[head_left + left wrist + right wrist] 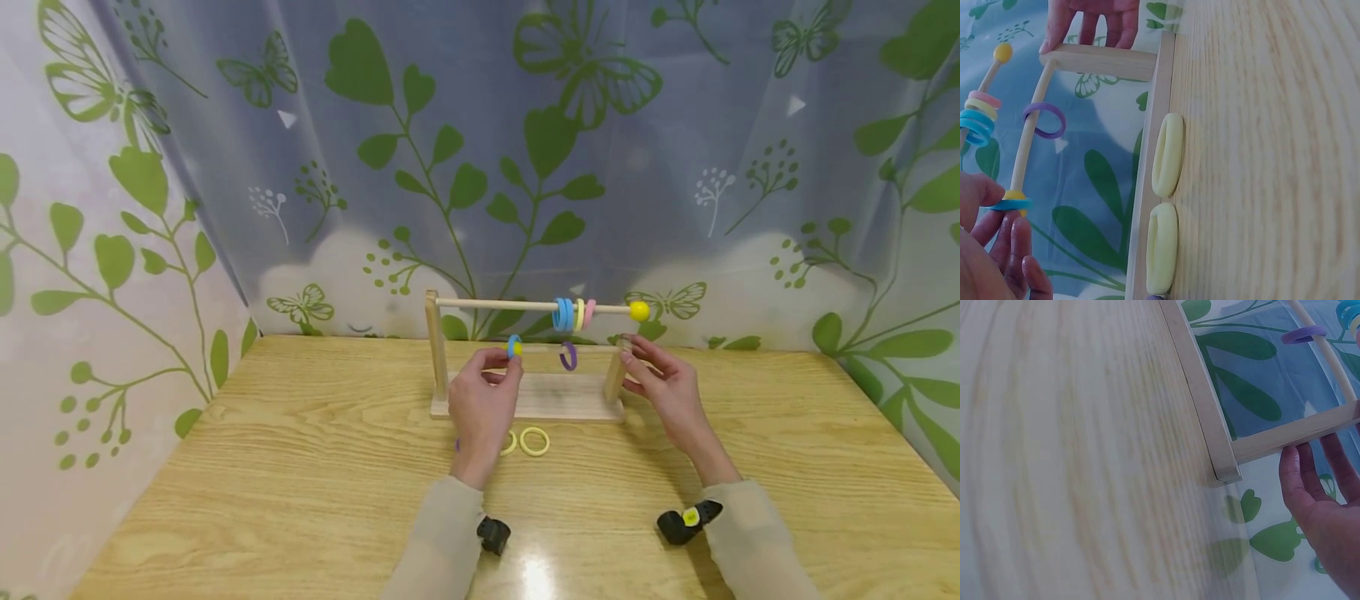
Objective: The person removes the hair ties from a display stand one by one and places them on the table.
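At the left end of the lower rod [1026, 150], my left hand [483, 400] pinches a blue ring [1012, 204] between thumb and fingers. The ring is around the yellow ball [1016, 195] that caps that rod. My right hand [667, 392] holds the upper part of the wooden stand's right post [615, 382], thumb in front and fingers at its outer side. Farther along the lower rod hangs a purple ring [1045, 120]. Blue rings [558, 314], a yellow ring [579, 314] and a pink ring [590, 313] hang on the upper rod [495, 305].
Two pale yellow rings [535, 442] lie on the table [300, 500] before the stand's base [562, 398]; a purple ring beside them is mostly hidden by the left wrist. Another yellow ball [639, 311] caps the upper rod's right end. A patterned curtain [465, 125] hangs behind.
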The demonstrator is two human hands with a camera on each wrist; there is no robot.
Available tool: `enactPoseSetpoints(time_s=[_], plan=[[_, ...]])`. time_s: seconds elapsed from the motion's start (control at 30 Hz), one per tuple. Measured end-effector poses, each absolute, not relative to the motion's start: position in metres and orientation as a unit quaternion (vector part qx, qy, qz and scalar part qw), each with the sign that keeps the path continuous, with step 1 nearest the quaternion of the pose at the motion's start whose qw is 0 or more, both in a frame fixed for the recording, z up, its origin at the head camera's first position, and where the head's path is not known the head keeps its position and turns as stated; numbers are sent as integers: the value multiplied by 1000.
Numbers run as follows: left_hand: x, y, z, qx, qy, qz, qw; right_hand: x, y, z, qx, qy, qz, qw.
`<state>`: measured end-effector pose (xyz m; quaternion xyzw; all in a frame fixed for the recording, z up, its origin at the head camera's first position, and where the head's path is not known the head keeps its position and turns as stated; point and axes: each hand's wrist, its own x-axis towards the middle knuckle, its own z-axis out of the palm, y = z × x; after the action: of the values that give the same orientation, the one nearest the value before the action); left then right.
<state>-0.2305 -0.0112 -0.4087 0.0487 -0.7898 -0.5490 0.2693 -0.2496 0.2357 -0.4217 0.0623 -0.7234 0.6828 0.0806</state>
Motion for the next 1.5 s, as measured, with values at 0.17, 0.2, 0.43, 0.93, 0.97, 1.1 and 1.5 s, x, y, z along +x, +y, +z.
enactPoseSetpoints(time_s=[0.17,0.2,0.43,0.93,0.97,1.1,1.5], plan=[[-233,-14,-408,42,-789,-548,276,-252,236,-423,68,-717,688,87],[-233,-15,-408,42,-788,-548,277,-253,236,-423,70,-715,690,89],[-234,-19,-408,43,-787,-546,284,-253,237,-422,75,-714,690,91],[-233,-28,-405,53,-783,-544,298,-252,236,-422,72,-709,696,85],[-233,-29,-405,52,-781,-547,297,-252,236,-422,72,-709,696,85],[-231,-34,-405,44,-776,-556,294,-251,236,-422,71,-708,697,84],[-227,-45,-404,-12,-761,-574,301,-249,234,-422,64,-713,693,83]])
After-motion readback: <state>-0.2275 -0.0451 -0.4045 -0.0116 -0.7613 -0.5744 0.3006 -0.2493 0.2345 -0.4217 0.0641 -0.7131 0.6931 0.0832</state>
